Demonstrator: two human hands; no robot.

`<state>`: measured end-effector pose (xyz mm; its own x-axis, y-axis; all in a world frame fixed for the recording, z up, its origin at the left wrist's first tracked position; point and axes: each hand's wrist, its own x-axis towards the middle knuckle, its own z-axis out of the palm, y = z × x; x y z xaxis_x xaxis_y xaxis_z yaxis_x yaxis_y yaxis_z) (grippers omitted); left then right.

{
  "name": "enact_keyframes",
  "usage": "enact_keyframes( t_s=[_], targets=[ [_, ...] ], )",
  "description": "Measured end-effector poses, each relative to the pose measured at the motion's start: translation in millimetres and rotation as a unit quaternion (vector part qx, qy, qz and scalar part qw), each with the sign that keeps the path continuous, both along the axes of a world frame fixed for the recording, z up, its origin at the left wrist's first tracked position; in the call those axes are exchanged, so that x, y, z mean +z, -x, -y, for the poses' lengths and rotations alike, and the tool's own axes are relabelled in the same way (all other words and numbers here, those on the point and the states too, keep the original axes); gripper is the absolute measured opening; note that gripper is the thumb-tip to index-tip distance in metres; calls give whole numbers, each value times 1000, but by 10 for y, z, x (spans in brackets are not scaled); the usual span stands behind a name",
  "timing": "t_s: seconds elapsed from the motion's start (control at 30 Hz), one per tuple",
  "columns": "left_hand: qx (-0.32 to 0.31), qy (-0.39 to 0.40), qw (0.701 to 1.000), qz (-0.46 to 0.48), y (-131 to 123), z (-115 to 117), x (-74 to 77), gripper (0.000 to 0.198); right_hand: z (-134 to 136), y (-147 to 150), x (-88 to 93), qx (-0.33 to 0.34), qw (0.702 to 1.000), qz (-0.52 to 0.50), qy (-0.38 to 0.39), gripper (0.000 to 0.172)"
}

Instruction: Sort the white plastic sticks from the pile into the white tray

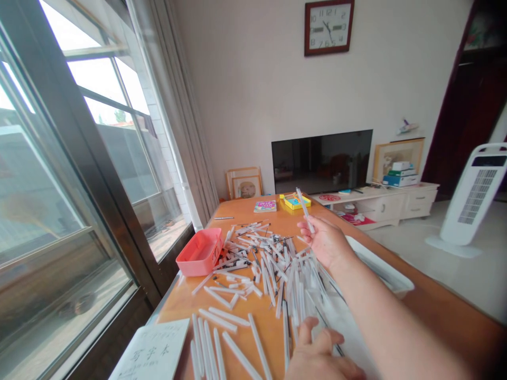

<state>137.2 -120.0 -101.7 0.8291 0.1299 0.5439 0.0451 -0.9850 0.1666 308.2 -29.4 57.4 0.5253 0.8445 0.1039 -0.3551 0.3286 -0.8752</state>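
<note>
A heap of white pen tubes and thin dark refills lies spread over the wooden table. My right hand is raised over the far side of the heap, its fingers pinched on one white pen tube that points up and away. My left hand sits at the bottom edge of the view, over the near end of the heap. Its thumb and forefinger are curled together. What they hold is hidden. More tubes lie in a loose row to its left.
A pink tray stands at the left table edge by the window. A white tray lies right of my forearm. A written sheet lies at the near left corner. A yellow box and a small book sit at the far end.
</note>
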Motion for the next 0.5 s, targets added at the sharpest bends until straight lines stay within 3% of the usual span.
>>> enact_keyframes(
  t_s=[0.23,0.4,0.5],
  targets=[
    [3,42,998,37,-32,0,-29,14,523,-615,-110,-144,979,115,88,22],
    [45,37,995,76,-99,-40,-9,21,853,-790,-324,-146,962,171,155,29],
    [36,14,996,83,-95,-34,49,19,963,-835,-399,-154,950,204,178,32]
  ],
)
